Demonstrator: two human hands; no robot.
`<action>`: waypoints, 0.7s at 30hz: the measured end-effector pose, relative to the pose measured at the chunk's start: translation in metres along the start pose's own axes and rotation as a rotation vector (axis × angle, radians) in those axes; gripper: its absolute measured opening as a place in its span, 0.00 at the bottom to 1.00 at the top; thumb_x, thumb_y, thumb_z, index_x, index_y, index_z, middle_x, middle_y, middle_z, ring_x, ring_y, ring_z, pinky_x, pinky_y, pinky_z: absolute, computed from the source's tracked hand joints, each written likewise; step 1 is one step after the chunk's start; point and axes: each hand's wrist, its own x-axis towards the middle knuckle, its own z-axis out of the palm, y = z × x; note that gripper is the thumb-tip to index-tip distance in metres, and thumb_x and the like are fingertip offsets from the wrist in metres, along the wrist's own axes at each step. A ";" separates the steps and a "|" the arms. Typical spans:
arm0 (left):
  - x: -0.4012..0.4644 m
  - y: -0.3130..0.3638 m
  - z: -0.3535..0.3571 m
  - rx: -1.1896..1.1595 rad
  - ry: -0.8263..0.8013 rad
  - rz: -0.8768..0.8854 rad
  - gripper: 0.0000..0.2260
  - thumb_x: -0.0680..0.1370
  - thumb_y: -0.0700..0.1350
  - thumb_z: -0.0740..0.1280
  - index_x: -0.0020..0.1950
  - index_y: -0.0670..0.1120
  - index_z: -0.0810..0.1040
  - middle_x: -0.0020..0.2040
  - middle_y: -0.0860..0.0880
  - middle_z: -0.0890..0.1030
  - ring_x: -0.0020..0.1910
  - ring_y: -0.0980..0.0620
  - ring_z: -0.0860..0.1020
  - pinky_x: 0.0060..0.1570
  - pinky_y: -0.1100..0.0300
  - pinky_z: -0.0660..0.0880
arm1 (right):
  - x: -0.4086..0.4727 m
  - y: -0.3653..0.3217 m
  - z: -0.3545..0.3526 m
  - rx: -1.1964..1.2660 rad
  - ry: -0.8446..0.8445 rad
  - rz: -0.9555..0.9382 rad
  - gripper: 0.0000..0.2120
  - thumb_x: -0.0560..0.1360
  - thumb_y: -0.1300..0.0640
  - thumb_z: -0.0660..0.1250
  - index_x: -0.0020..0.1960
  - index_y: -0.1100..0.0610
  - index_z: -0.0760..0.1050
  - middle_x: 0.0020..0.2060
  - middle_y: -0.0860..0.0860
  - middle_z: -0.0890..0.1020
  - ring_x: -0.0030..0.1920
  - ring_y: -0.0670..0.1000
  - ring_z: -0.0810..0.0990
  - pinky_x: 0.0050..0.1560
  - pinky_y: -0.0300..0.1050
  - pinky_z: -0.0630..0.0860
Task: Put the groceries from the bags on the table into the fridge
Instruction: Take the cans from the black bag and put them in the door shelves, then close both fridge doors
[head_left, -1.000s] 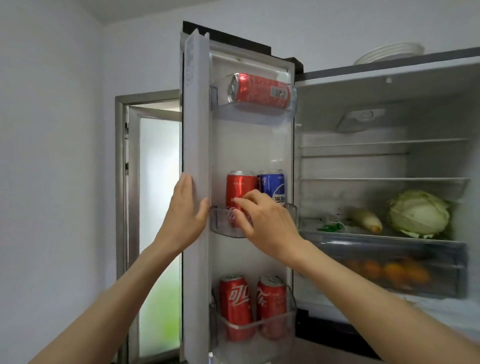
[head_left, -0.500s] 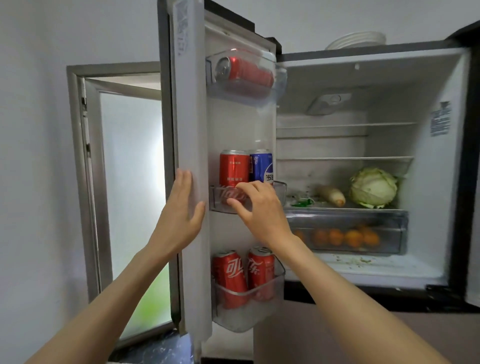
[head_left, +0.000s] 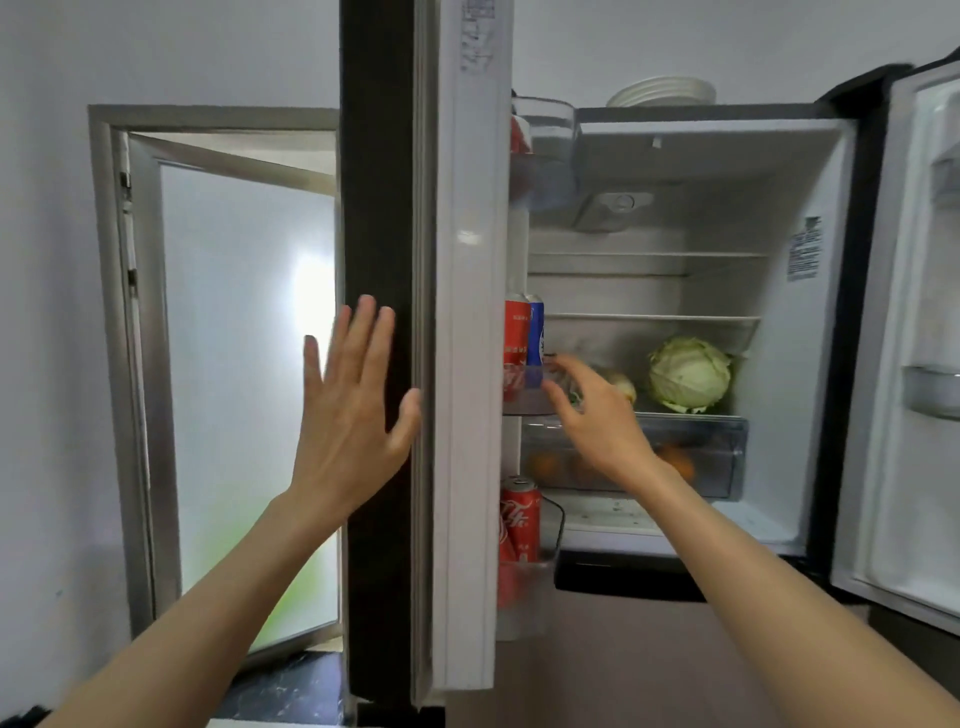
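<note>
The fridge's left door stands nearly edge-on to me. My left hand lies flat with straight fingers against its dark outer face. My right hand hovers empty with loosely bent fingers beside the middle door bin, which holds a red can and a blue can. A red cola can stands in the lower door bin. Inside the fridge a cabbage sits on a shelf above a drawer of oranges.
The right fridge door hangs open at the far right. White plates are stacked on top of the fridge. An open window is in the wall to the left. The fridge's upper shelves hold nothing.
The left door has swung towards closing and now shows its edge. My left hand slid from the door's edge onto its outer face. My right hand came off the middle bin.
</note>
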 end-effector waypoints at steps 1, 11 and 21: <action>0.002 0.006 0.001 -0.047 0.012 -0.092 0.33 0.76 0.55 0.58 0.76 0.47 0.49 0.77 0.47 0.48 0.76 0.49 0.45 0.73 0.46 0.45 | -0.001 0.005 -0.006 0.026 0.011 0.050 0.18 0.79 0.54 0.58 0.68 0.55 0.67 0.65 0.52 0.74 0.64 0.52 0.71 0.58 0.41 0.66; 0.006 0.072 0.038 -0.398 -0.116 -0.023 0.35 0.77 0.51 0.62 0.76 0.52 0.42 0.77 0.54 0.49 0.75 0.56 0.51 0.72 0.55 0.55 | -0.029 0.044 -0.029 0.140 0.130 0.038 0.25 0.79 0.50 0.58 0.74 0.53 0.57 0.72 0.50 0.64 0.72 0.47 0.62 0.71 0.53 0.64; 0.037 0.120 0.086 -0.535 -0.292 0.129 0.26 0.81 0.45 0.57 0.75 0.57 0.49 0.74 0.62 0.49 0.74 0.62 0.49 0.71 0.61 0.51 | -0.046 0.076 -0.022 -0.339 0.054 -0.278 0.32 0.75 0.40 0.55 0.75 0.52 0.53 0.76 0.51 0.53 0.75 0.49 0.50 0.71 0.47 0.59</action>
